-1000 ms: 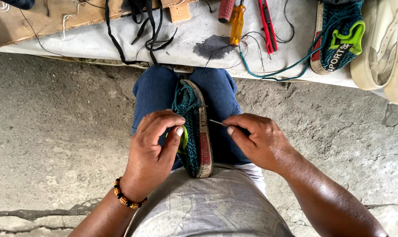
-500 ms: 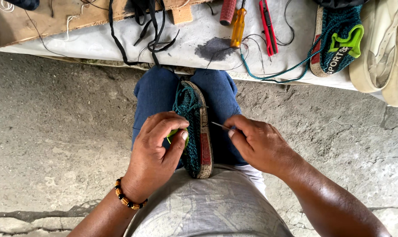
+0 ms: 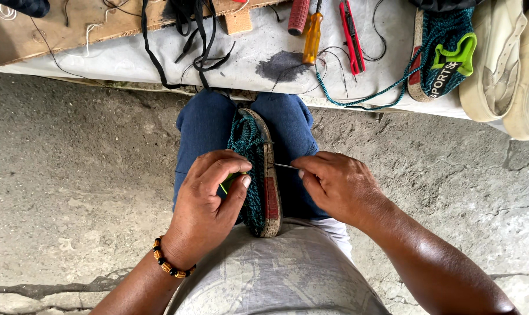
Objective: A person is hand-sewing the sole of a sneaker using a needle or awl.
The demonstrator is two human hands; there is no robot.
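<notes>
Teal knit shoe [image 3: 254, 175] clamped between the knees, sole edge up.
Left hand [image 3: 209, 201] grip closed around shoe upper; right hand [image 3: 337, 186] pinches thin metal needle [image 3: 286, 167] touching sole edge.

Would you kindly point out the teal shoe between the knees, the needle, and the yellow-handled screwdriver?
teal shoe [image 3: 254, 192], head view, knit upper beside the sole.
needle [image 3: 286, 167], head view, bare metal shaft near the sole.
yellow-handled screwdriver [image 3: 311, 36], head view, middle of the handle.

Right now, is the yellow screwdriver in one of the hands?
No, the yellow screwdriver lies on the table; the hands hold a shoe and a needle.
</notes>
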